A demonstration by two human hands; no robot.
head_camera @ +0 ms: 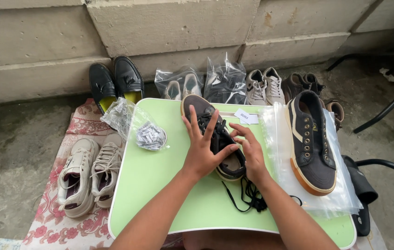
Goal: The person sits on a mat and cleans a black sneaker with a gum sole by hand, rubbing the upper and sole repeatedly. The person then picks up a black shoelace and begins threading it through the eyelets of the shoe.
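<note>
Now shoe (215, 139) between both hands (227, 155)

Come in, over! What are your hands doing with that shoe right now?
Left hand flat on dark sneaker, fingers spread. Right hand at its side, near loose black lace. Sneaker on green table. Nothing blocking.

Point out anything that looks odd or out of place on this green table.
The dark sneaker lying on the clear plastic bags has bare eyelets, no lace. A loose black lace trails off the other sneaker, which both the left hand and right hand touch.
</note>
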